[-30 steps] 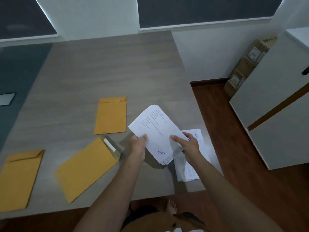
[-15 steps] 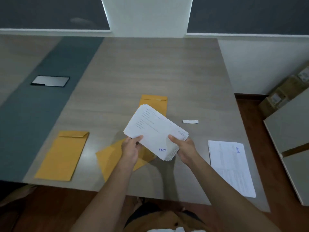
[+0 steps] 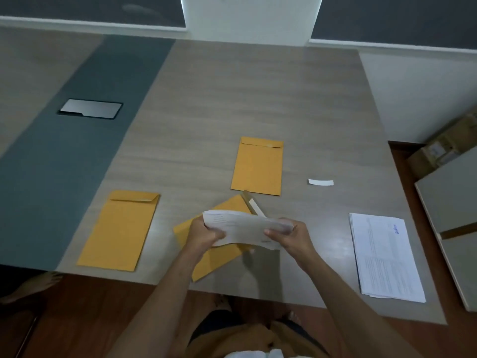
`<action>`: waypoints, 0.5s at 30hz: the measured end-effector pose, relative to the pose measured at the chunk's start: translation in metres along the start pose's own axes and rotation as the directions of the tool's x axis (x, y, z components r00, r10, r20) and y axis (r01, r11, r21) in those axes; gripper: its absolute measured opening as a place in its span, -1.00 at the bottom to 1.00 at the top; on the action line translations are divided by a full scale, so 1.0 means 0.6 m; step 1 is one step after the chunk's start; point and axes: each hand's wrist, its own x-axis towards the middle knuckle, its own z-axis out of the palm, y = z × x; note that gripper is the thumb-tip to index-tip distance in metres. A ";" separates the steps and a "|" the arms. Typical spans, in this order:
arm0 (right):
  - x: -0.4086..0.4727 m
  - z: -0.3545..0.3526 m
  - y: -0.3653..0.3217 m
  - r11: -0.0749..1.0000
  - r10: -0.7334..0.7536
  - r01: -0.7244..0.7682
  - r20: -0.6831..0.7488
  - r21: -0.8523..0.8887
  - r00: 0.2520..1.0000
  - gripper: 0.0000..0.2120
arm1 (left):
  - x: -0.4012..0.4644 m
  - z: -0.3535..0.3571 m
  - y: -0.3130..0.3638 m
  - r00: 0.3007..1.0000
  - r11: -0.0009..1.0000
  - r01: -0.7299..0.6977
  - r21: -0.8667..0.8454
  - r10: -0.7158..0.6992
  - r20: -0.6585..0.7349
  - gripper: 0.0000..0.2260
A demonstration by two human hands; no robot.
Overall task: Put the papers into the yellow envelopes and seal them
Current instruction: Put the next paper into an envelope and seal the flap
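Both hands hold a folded bundle of white papers [image 3: 245,227] above the table. My left hand [image 3: 204,232] grips its left end and my right hand [image 3: 290,235] grips its right end. Under the bundle lies a tilted yellow envelope [image 3: 215,257] with its flap open and a white adhesive strip showing. A second yellow envelope [image 3: 256,166] lies flat behind it, flap folded down. A third yellow envelope [image 3: 120,229] lies at the left near the front edge. Another stack of white papers [image 3: 384,257] rests at the right of the table.
A small white strip of paper [image 3: 320,182] lies right of the middle envelope. The wooden table [image 3: 232,94] has a grey band with a metal cable hatch [image 3: 90,109] at the left. A grey cabinet [image 3: 454,210] and cardboard boxes [image 3: 444,151] stand at the right.
The camera view shifted left across the table. The paper bundle has tipped from facing me to nearly flat and moved lower over the tilted envelope, still in both hands.
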 end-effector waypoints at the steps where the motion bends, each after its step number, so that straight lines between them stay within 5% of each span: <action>1: -0.004 0.005 0.009 1.000 0.021 -0.021 -0.006 0.005 1.000 -0.74 | 0.000 0.004 -0.011 1.000 1.000 0.014 -0.007 -0.014 0.002 -0.70; 7: -0.012 0.027 0.018 0.999 0.043 -0.042 -0.044 0.031 0.998 -0.70 | -0.001 -0.007 -0.025 1.000 0.987 -0.018 -0.157 0.020 0.016 -0.73; 15: -0.020 0.037 0.031 0.996 0.093 -0.093 -0.072 0.005 0.993 -0.60 | 0.004 -0.007 -0.020 0.997 0.997 -0.010 -0.081 0.015 0.069 -0.74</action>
